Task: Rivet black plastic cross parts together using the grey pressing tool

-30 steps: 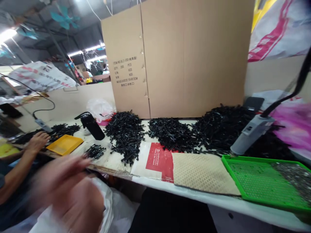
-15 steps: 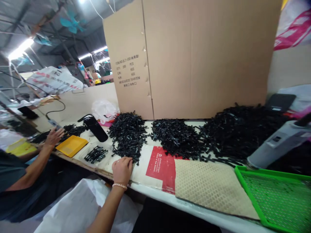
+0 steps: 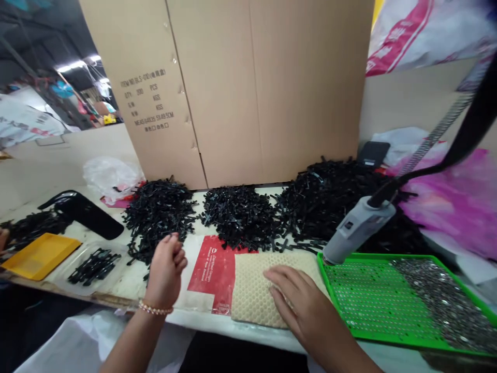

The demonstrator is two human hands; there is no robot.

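Observation:
My left hand (image 3: 166,272), with a beaded bracelet at the wrist, is raised in front of a pile of small black strip-like parts (image 3: 159,212). Its fingers are curled in, and whatever they may hold is hidden. My right hand (image 3: 301,300) is over a cream honeycomb-textured pad (image 3: 252,290), fingers stretched out and a little apart, with nothing seen in them. Under the pad's left side lies a red and white printed sheet (image 3: 207,264). To the right is a green tray (image 3: 365,300) with small metal pieces (image 3: 446,295), heaped at its right end.
A grey electric screwdriver (image 3: 353,228) hangs by the tray's left corner. Two more black piles (image 3: 240,215) (image 3: 334,202) line the cardboard sheet (image 3: 303,103). Leftward are a clear tray (image 3: 64,282) of black parts, a yellow tray (image 3: 42,256) and another person's hand (image 3: 3,239).
The view has swung to the right. My right hand has come into view over the pad. My left hand has lifted from the table edge and turned, fingers curled.

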